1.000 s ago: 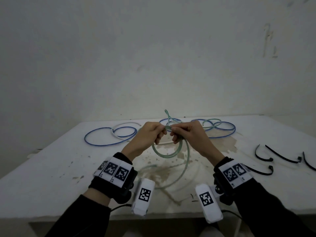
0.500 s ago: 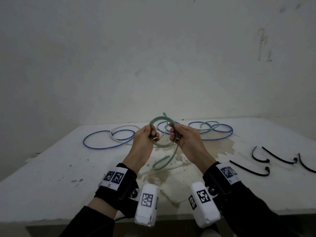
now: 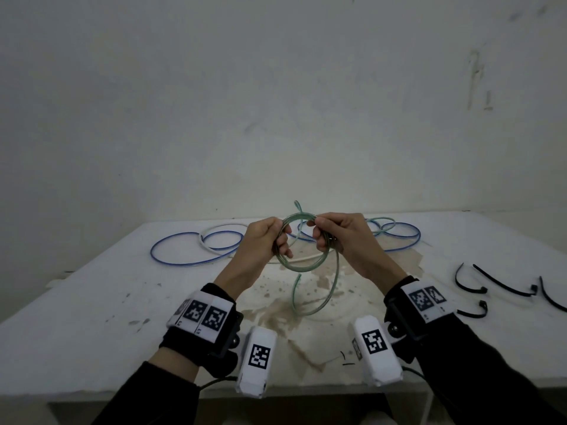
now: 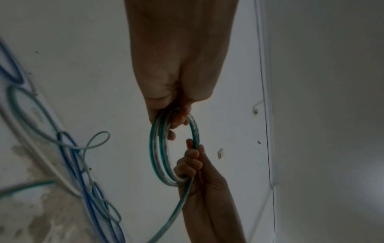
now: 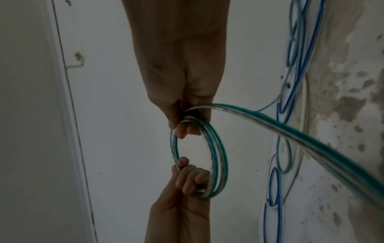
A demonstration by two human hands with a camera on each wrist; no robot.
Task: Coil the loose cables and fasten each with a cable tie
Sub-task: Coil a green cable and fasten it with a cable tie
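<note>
A green-striped clear cable (image 3: pixel 302 261) is wound into a small coil held upright above the white table (image 3: pixel 92 302). My left hand (image 3: pixel 270 240) grips the coil's left side, and my right hand (image 3: pixel 331 237) grips its right side. In the left wrist view the left hand (image 4: pixel 172 115) curls round the coil (image 4: pixel 158 157), with the other hand below. The right wrist view shows the right hand (image 5: pixel 187 121) holding the coil (image 5: pixel 218 156). A loose tail (image 3: pixel 313 305) hangs down to the table.
Blue cable loops (image 3: pixel 190 250) and a white cable (image 3: pixel 221 229) lie at the back left. More blue and pale green loops (image 3: pixel 399 237) lie at the back right. Several black cable ties (image 3: pixel 503 283) lie on the right. A brown stain (image 3: pixel 306 326) marks the table's middle.
The coil has been turned and another loop gathered in. The hanging tail now forms a longer loop below the hands. Both hands keep their grip.
</note>
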